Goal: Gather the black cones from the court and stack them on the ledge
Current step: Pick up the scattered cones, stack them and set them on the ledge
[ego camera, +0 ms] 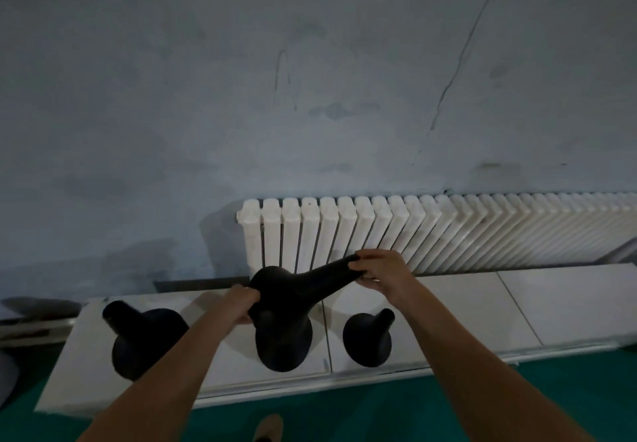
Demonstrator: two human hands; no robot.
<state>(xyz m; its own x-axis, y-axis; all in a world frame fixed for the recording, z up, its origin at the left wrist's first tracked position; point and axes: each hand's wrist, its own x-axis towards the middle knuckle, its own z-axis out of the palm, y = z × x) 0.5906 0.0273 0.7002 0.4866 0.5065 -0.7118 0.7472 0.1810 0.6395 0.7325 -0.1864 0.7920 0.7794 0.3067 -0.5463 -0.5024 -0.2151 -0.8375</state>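
Observation:
Three black cones stand on the white tiled ledge point(517, 307): a left cone point(141, 341), a middle cone point(284, 341) and a smaller-looking right cone point(368, 338). Above the middle one I hold a fourth black cone point(303, 284), tilted with its tip pointing up to the right. My left hand point(239, 303) grips its wide base. My right hand point(377, 267) pinches its narrow tip. The held cone's base hides the top of the middle cone.
A white ribbed radiator point(431, 231) runs along the blue-grey wall behind the ledge. Green court floor point(379, 410) lies below the ledge, with my shoe point(269, 428) at the bottom edge. A dark shape sits at the far left.

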